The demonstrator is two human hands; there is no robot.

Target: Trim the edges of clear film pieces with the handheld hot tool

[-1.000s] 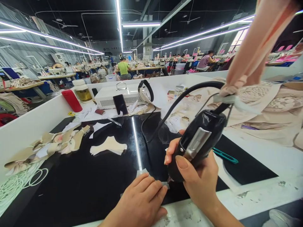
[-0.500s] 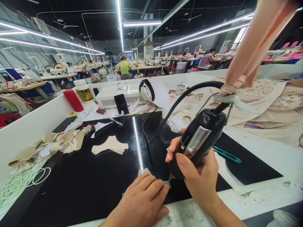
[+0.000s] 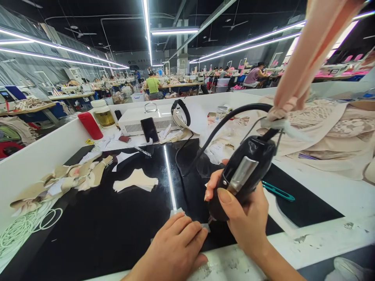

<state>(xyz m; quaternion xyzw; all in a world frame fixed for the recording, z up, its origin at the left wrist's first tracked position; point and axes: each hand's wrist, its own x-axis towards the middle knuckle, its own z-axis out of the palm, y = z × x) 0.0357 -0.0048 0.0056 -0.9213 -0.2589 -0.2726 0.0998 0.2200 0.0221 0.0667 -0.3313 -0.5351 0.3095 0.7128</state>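
My right hand (image 3: pixel 243 210) is wrapped round a black handheld tool (image 3: pixel 243 175) with a silver plate on its side; the tool is tilted, its tip low near a small grey piece (image 3: pixel 206 226). A black cable and a tied pink cloth strip (image 3: pixel 307 58) run up from its top. Palm down, my left hand (image 3: pixel 178 244) presses on grey pieces at the front of the black mat (image 3: pixel 102 222), fingers together; most of what lies beneath is hidden. Cream fabric pieces (image 3: pixel 136 180) lie on the mat beyond it.
Beige bundles (image 3: pixel 90 171) and pale green cord (image 3: pixel 26 230) lie left. At the back are a white box (image 3: pixel 131 121), phone (image 3: pixel 149 129), red case (image 3: pixel 90 125) and jar (image 3: pixel 103 114). A teal tool (image 3: pixel 278 191) and beige fabric (image 3: pixel 331 136) lie right. People sit far off.
The view has shifted very slightly. My right hand and the black tool appear a little further left; my left hand stays on the grey pieces.
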